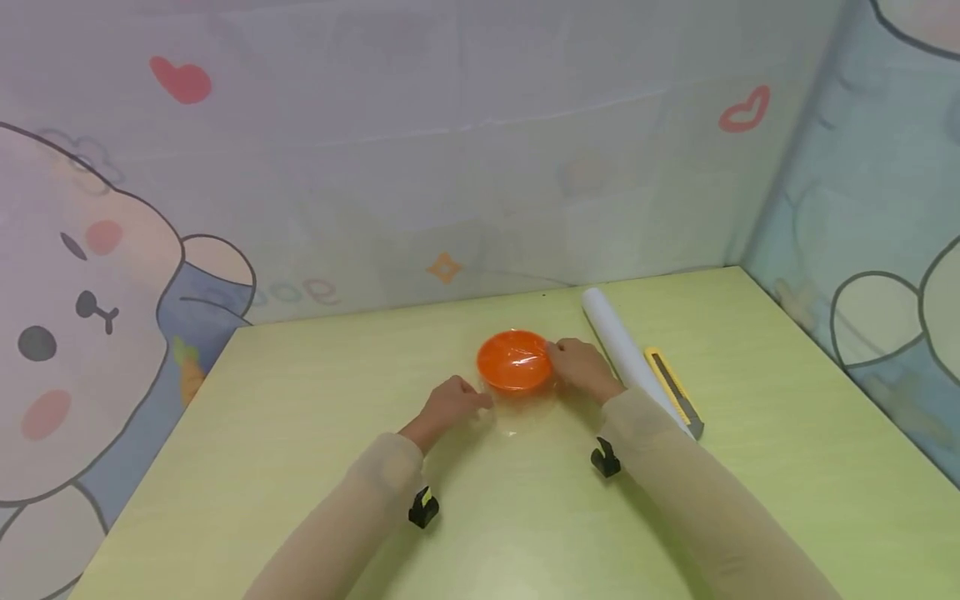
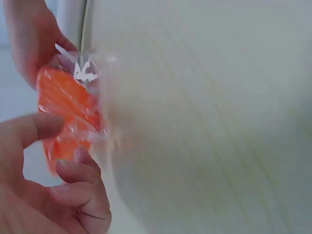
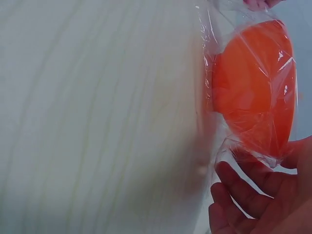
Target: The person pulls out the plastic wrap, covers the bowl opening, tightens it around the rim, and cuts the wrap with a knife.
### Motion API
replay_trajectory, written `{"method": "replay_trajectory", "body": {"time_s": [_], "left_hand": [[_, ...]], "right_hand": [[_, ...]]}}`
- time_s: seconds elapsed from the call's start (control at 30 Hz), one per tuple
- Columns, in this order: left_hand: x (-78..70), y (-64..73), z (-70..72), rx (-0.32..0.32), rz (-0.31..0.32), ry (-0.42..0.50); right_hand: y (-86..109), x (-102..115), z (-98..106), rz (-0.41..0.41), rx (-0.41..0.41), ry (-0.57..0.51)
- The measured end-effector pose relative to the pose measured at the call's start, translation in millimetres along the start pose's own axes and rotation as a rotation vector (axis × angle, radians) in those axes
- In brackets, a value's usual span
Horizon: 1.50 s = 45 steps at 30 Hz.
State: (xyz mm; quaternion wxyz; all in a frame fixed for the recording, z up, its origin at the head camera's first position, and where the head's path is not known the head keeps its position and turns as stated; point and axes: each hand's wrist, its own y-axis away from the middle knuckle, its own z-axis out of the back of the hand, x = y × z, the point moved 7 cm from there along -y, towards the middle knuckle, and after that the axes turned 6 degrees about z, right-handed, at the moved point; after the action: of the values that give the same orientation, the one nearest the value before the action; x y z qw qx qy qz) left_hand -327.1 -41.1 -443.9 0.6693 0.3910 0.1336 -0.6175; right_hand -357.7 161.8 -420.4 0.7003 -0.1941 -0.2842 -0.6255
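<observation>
An orange bowl (image 1: 510,362), wrapped in crinkled clear plastic film (image 3: 268,73), is over the table between the two hands. In the right wrist view the bowl appears on its side, with loose film past its base. My right hand (image 1: 583,367) grips the bowl at its right rim, thumb on one side and fingers on the other, film bunched there. My left hand (image 1: 450,407) is at the lower left, its fingertips right at the film's edge. In the left wrist view its thumb and index finger stand apart, the other fingers loosely bent.
A white roll (image 1: 628,346) lies just right of the right hand, partly under that forearm. Beside it is a yellow and grey utility knife (image 1: 673,392). The light green table (image 1: 322,467) meets a printed cloth backdrop (image 1: 375,167) behind and at the sides.
</observation>
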Motion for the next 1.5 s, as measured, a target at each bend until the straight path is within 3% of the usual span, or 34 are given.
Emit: {"method": "replay_trajectory", "body": {"time_s": [0.17,0.3,0.4,0.57,0.77,0.97,1.1,1.2,1.3,1.5], "left_hand": [[-13.4,4.5,-13.8,0.043,-0.087,-0.130],[-18.4,0.6,-10.4,-0.024,-0.106,-0.243],[-17.3,-4.1,-2.1,-0.075,-0.078,-0.247],[-14.5,-12.7,8.1,-0.106,-0.031,-0.157],[-8.9,-23.4,10.9,-0.105,0.042,-0.050],[-8.9,-22.8,10.7,-0.030,0.041,0.195],[-8.1,-21.9,8.8,0.072,0.025,0.365],[-5.7,-23.6,6.4,0.152,0.043,0.493],[-5.6,-25.5,4.7,0.200,0.058,0.574],[-6.7,-26.0,4.2,0.177,0.079,0.585]], "right_hand": [[-1.2,-1.7,0.1,-0.015,-0.005,0.002],[-5.4,-0.1,-2.4,0.026,0.002,0.016],[-7.1,1.9,-3.1,0.067,0.005,0.048],[-6.0,3.9,-2.0,0.062,-0.004,0.082],[-4.0,5.3,-3.4,-0.009,0.002,0.161],[-0.1,9.8,-4.6,-0.039,0.011,0.245],[2.1,13.9,-3.7,-0.017,-0.007,0.243],[3.2,16.1,-4.3,0.015,-0.009,0.180],[3.1,13.4,-7.8,0.017,0.008,0.042],[-3.1,0.4,-16.2,-0.055,0.006,-0.194]]}}
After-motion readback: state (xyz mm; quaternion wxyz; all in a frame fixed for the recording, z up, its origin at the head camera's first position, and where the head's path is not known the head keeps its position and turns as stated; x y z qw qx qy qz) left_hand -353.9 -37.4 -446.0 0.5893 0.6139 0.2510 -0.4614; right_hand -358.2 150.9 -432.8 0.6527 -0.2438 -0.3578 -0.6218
